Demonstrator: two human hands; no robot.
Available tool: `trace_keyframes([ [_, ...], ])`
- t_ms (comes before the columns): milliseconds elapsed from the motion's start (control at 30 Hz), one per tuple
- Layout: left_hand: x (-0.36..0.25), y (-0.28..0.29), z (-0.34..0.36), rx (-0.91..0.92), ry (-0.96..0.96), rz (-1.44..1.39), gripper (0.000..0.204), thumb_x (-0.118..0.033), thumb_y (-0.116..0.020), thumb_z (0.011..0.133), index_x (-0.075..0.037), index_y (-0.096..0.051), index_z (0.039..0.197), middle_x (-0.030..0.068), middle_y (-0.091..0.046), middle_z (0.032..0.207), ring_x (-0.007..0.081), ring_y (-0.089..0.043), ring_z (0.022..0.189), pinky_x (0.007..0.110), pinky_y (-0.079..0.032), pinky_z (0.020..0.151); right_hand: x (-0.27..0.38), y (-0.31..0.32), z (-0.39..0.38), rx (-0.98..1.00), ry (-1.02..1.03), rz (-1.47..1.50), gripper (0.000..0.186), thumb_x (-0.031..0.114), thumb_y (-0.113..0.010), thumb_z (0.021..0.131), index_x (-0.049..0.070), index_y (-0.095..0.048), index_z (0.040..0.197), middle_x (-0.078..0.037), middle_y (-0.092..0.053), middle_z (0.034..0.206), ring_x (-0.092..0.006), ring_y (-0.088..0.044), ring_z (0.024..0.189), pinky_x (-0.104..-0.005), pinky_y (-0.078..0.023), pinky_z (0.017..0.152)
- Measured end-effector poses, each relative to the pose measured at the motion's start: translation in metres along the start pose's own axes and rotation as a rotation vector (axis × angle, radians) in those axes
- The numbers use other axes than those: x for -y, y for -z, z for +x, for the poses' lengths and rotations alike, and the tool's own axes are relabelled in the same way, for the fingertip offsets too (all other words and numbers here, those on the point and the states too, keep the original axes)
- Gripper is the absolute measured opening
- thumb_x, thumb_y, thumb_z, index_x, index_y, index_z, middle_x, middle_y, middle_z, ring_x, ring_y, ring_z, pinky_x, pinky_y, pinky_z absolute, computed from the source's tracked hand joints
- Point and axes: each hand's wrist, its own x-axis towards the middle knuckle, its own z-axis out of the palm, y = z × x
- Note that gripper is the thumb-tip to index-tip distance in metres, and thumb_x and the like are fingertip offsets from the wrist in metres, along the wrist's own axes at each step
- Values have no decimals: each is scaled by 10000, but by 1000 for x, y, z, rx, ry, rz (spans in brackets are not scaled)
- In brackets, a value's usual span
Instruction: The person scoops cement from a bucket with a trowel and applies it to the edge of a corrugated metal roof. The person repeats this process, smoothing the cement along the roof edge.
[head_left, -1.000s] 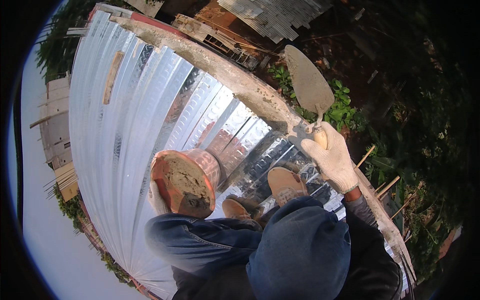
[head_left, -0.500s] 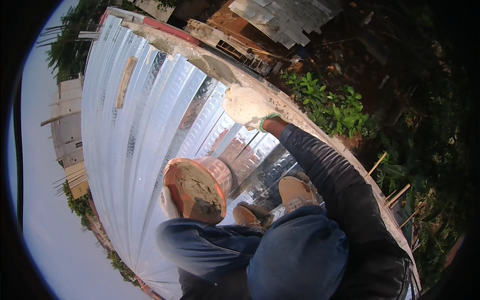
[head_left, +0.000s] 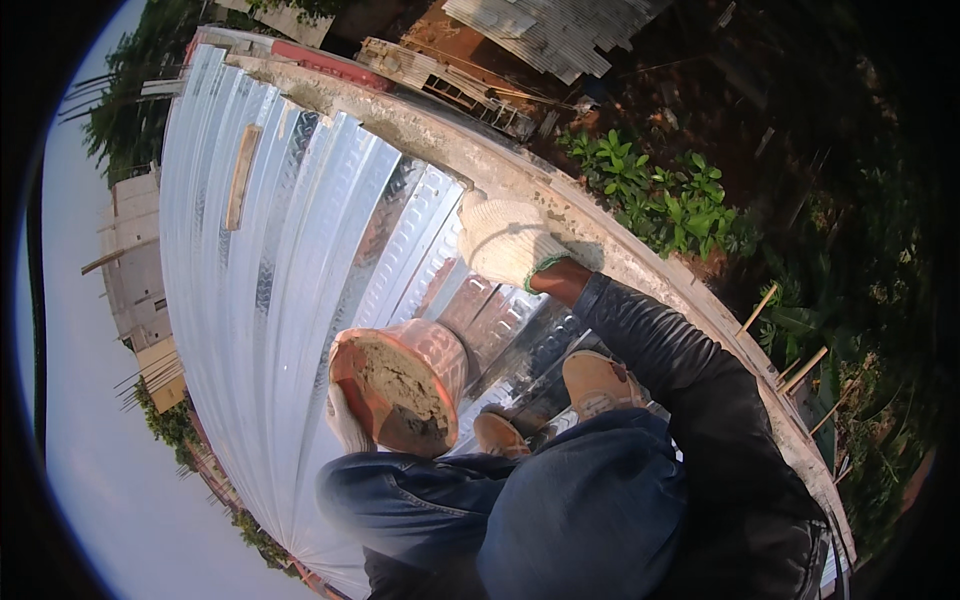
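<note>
My right hand (head_left: 510, 240), in a cream knit glove with a green cuff, is curled at the inner edge of the concrete parapet (head_left: 660, 275), beside the metal sheets; what its fingers hold is hidden. My gloved left hand (head_left: 346, 420) grips the left side of an orange bucket (head_left: 398, 392) with grey-brown mortar inside. The bucket rests tilted toward me on the shiny corrugated sheets (head_left: 275, 270), just in front of my knees and shoes (head_left: 595, 380).
A wooden strip (head_left: 242, 175) lies on the sheets. Beyond the parapet are a drop to dark ground, leafy plants (head_left: 690, 210), protruding sticks (head_left: 755, 310) and old corrugated roofing (head_left: 545, 30). A concrete building (head_left: 135, 260) stands off to the left.
My right hand swung the trowel from upright at the right up-left onto the parapet, then moved slightly down and right; the trowel is no longer clearly visible. My left hand stays on the bucket.
</note>
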Motion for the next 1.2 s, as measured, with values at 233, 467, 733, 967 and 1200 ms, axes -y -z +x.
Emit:
trace_keyframes([
  [233, 11, -1, 13, 34, 21, -60, 482, -395, -622, 1149, 23, -705, 1374, 59, -735, 1252, 150, -678, 1089, 318, -546, 945, -18, 7, 63, -9, -72, 45, 435, 296, -667, 918, -54, -731, 1168, -281, -790, 1015, -437, -790, 927, -511, -624, 795],
  [467, 10, -9, 2, 4, 78, -82, 475, -401, -646, 1137, 11, -723, 1360, 37, -743, 1217, 129, -685, 1051, 301, -558, 904, 2, 4, -24, -36, -50, 85, 343, 303, -623, 1012, 55, -650, 1246, -190, -774, 917, -428, -761, 871, -520, -593, 765],
  [733, -21, -14, -5, 6, 93, -97, 356, -359, -710, 1103, -14, -778, 1163, -12, -719, 1027, 78, -630, 905, 266, -526, 785, -7, 78, -155, 339, -102, 436, 357, 303, -767, 983, 33, -648, 1185, -203, -717, 921, -435, -721, 864, -509, -561, 780],
  [967, -119, -46, -28, 93, -6, -12, 339, -348, -775, 1062, -49, -731, 909, -73, -632, 815, 45, -522, 735, 263, -451, 630, 65, 163, -142, 681, 88, 236, 398, 327, -774, 964, 51, -678, 1234, -229, -725, 1032, -418, -735, 998, -473, -559, 851],
  [1200, -161, -79, -53, 91, -145, 150, 479, -369, -819, 1007, -35, -585, 755, -48, -506, 693, 52, -432, 692, 284, -404, 597, 66, 84, -140, 754, 217, 260, 419, 391, -739, 1004, 55, -691, 1249, -145, -769, 1011, -398, -751, 946, -449, -591, 831],
])
